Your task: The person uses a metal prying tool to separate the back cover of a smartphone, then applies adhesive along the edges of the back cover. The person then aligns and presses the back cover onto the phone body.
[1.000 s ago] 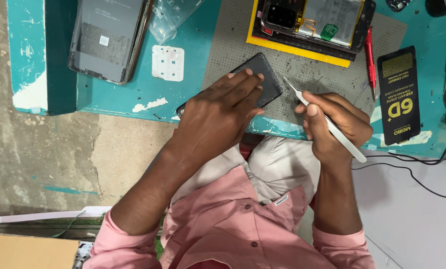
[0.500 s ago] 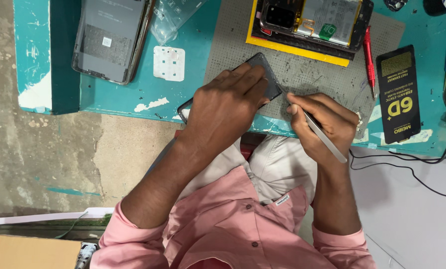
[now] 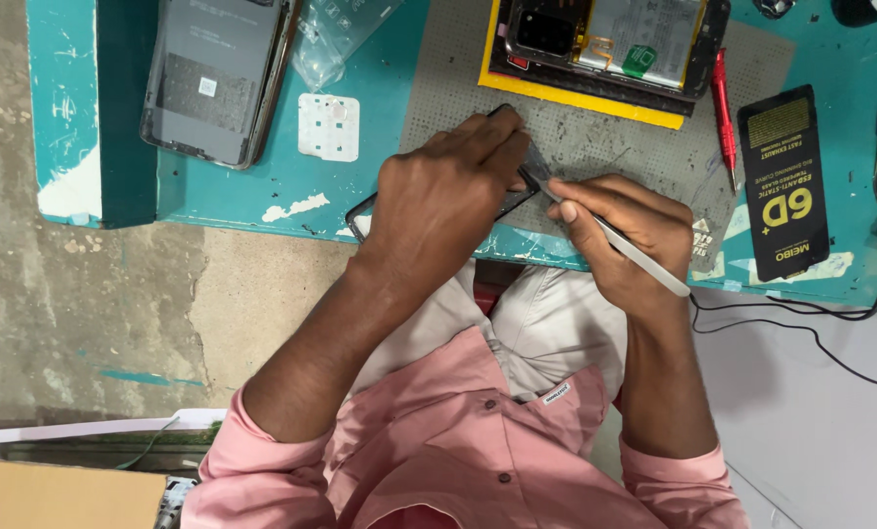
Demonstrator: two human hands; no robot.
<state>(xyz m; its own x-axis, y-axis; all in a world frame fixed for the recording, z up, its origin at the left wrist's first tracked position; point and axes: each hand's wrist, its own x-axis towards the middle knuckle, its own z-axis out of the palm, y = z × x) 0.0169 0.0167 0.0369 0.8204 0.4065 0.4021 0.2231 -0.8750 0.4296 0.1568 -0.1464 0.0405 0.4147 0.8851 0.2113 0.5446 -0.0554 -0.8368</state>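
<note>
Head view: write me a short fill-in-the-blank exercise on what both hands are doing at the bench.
1. The left hand presses a dark phone down on the grey ____.
2. The right hand holds a slim ____ tool, its tip at the phone's edge.
3. The red pen-like tool lies beside an opened phone on a ____ pad.

Missing words: mat; white; yellow

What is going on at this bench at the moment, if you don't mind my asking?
A person in a pink shirt is working on a dark phone at the edge of a teal workbench. The left hand presses it flat on a grey mat, while the right hand holds a thin white tool with its tip at the phone's corner. An opened phone lies behind.
</note>
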